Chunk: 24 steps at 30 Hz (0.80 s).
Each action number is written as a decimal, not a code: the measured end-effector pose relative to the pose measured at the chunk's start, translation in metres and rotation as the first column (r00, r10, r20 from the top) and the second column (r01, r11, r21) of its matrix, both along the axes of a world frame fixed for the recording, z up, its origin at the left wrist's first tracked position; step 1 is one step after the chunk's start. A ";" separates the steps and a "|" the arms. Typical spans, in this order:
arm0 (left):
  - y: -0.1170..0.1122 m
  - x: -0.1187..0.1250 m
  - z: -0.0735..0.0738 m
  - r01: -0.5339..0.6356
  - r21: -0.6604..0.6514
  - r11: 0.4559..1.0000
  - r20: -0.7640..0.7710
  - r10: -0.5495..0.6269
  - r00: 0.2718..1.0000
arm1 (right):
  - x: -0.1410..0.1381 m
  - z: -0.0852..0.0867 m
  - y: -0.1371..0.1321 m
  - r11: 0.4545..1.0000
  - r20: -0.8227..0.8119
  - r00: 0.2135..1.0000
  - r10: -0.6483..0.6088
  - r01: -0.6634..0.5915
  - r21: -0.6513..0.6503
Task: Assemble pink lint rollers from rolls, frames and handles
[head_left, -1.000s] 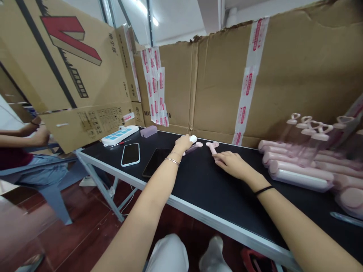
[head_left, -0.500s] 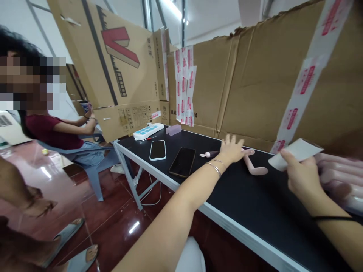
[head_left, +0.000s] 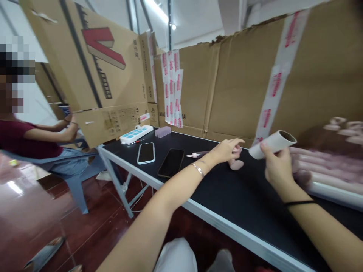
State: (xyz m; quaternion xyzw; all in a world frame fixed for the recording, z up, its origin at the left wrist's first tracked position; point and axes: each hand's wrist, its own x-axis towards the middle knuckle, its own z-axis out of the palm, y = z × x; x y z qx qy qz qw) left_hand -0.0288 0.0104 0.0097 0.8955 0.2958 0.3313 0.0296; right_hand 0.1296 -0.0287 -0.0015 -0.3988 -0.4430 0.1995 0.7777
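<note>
My left hand (head_left: 224, 152) reaches across the black table top with its fingers bent over a pale pink bent piece (head_left: 236, 164). Part of that piece is hidden beneath the fingers, and its rounded end sticks out toward me. In my right hand (head_left: 279, 168) is a white hollow tube (head_left: 272, 145), pinched between thumb and fingers, its open end facing up and right. A slim dark stick with a pink tip (head_left: 194, 155) lies just left of my left hand.
Two phones, one light-rimmed (head_left: 146, 153) and one dark (head_left: 171, 163), lie on the table (head_left: 227, 196). Behind them are a power strip (head_left: 136, 134) and a lilac block (head_left: 163, 132). Pink tubes (head_left: 326, 172) are piled at right. Cardboard walls (head_left: 235, 87) enclose the back; a person (head_left: 42, 132) sits at left.
My left hand's spread fingers have bent down around the pink bent piece, which has turned slightly. The white tube has tilted so its opening shows. The view has swung right.
</note>
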 end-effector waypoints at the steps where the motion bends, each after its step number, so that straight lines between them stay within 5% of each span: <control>1: -0.005 0.003 0.000 0.094 -0.036 0.995 0.080 -0.090 0.993 | -0.002 0.005 -0.003 0.997 -0.087 0.994 0.070 -0.066 0.042; 6: -0.019 0.019 -0.007 0.248 -0.106 0.963 0.398 -0.187 0.898 | -0.003 0.020 -0.012 0.967 -0.253 0.937 0.241 -0.253 -0.014; 12: -0.022 0.031 -0.008 0.164 -0.039 0.986 0.630 -0.103 0.770 | -0.009 0.024 -0.023 0.889 -0.382 0.824 0.418 -0.458 -0.016; 19: -0.025 0.027 0.000 0.253 -0.072 0.965 0.644 -0.149 0.751 | -0.013 0.028 -0.026 0.843 -0.575 0.705 0.415 -0.536 -0.050; 24: -0.029 0.026 0.003 0.056 0.086 0.995 0.650 -0.098 0.754 | -0.023 0.031 -0.033 0.781 -0.656 0.641 0.399 -0.612 -0.124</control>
